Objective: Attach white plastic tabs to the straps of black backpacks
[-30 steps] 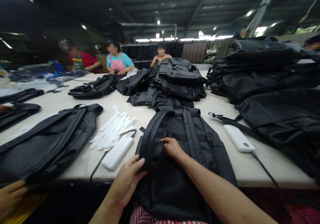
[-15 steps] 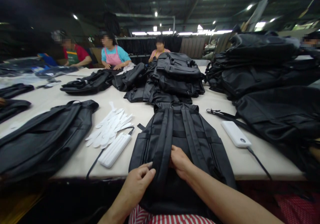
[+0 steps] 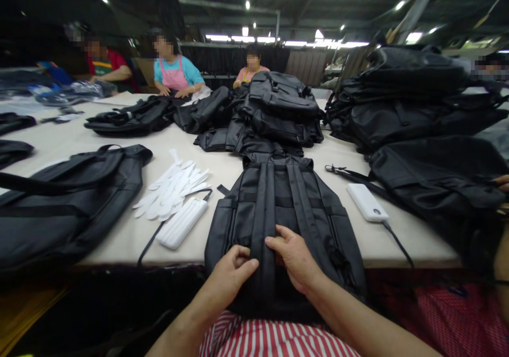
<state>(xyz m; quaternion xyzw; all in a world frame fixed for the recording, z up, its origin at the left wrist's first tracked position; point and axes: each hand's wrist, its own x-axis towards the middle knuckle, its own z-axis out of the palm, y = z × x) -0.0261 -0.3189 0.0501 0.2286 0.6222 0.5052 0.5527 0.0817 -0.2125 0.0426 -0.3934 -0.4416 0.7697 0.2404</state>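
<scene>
A black backpack point(image 3: 228, 221) lies in front of me with its back panel up, its lower end over the table's front edge by my lap. Two padded shoulder straps run down its length. My left hand point(image 3: 231, 275) is closed at the left edge of the left shoulder strap point(image 3: 263, 198), thumb on top and fingertips partly hidden. At that strap's right edge is my right hand point(image 3: 296, 259), thumb on top, other fingers curled at its side. The right-hand strap point(image 3: 302, 200) lies loose on the panel.
White gloves point(image 3: 173, 187) and a white power bank point(image 3: 183, 221) lie left; another power bank point(image 3: 368, 202) lies right. Black backpacks point(image 3: 278, 97) are piled behind, with a taller stack point(image 3: 413, 97) at right. Co-workers point(image 3: 175, 70) stand across the table. Someone's hand point(image 3: 503, 182) shows at right.
My right hand has come out from under the left strap's edge, its thumb now on top. My left hand has shifted slightly right along the strap. At left, another backpack's strap has lifted.
</scene>
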